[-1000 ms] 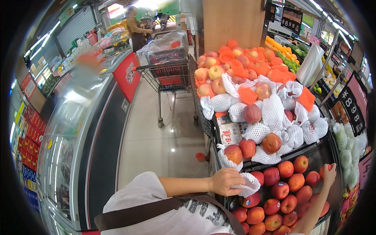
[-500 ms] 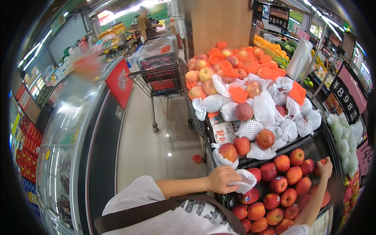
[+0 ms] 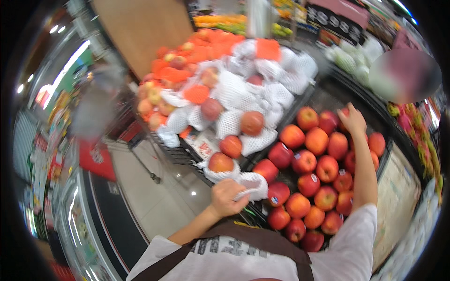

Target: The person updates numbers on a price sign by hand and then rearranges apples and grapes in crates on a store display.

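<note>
My left hand (image 3: 228, 197) clutches a white foam-net sleeve (image 3: 256, 185) by the black crate's (image 3: 326, 96) left corner, my right hand (image 3: 352, 120) grasps an apple (image 3: 345, 111) near its far edge, and a slack grip could drop it.

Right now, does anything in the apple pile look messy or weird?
A little: bare apples lie jumbled among white foam nets, and one apple near the left hand pokes out of its net, so it all looks uneven.
</note>
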A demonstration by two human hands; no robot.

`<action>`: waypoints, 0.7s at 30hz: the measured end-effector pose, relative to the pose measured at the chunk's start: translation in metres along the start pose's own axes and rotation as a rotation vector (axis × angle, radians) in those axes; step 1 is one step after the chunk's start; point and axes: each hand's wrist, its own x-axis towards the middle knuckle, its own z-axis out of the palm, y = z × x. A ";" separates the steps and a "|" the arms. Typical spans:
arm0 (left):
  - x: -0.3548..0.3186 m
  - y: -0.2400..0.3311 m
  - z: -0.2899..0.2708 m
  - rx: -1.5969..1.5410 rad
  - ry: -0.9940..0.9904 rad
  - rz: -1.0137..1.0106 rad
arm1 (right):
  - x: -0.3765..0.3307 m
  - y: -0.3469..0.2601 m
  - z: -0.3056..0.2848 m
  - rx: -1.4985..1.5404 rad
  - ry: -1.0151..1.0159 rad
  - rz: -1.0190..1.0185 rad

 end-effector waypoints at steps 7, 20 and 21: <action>-0.001 0.003 0.000 -0.046 0.044 0.036 | 0.001 -0.013 -0.005 0.030 -0.106 -0.018; 0.001 0.001 0.003 -0.092 0.036 0.047 | -0.006 -0.055 -0.044 -0.111 -0.666 -0.495; -0.001 0.000 0.001 -0.088 0.033 0.046 | -0.003 -0.057 -0.042 -0.101 -0.682 -0.503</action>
